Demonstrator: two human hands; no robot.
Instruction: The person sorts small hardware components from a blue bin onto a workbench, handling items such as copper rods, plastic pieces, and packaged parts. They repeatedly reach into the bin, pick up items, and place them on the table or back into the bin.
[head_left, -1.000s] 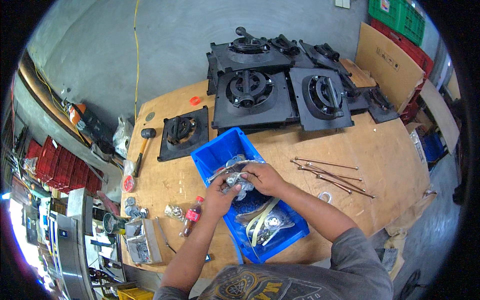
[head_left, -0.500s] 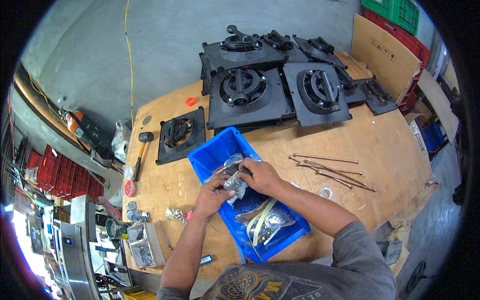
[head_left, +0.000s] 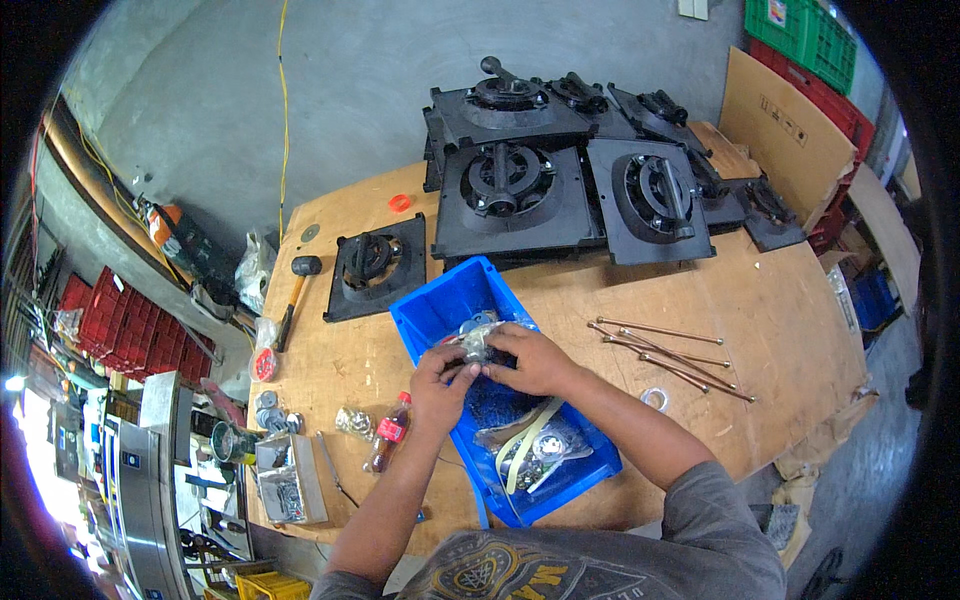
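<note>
Over the blue plastic bin point(head_left: 428, 312), my left hand point(head_left: 440, 388) and my right hand point(head_left: 536, 362) are both closed on a crinkled clear plastic bag point(head_left: 482, 341). Greyish metal pieces show through its film, too small to make out. The fingertips of the two hands almost meet at the bag's near side. Below, in the near half of the bin, lies another clear bag point(head_left: 553, 440) with small parts and pale yellow strips point(head_left: 522, 446). Dark small bits cover part of the bin's floor.
Black square plates with round centres point(head_left: 510, 190) are stacked at the back. Long copper-coloured bolts point(head_left: 670, 350) lie to the right. On the left are a mallet point(head_left: 296, 290), a bottle of dark drink point(head_left: 388, 432) and a box of small hardware point(head_left: 290, 480).
The view has shifted a little, bringing the bottle out from behind my left arm. My hands have drawn closer together on the bag, which stays over the bin.
</note>
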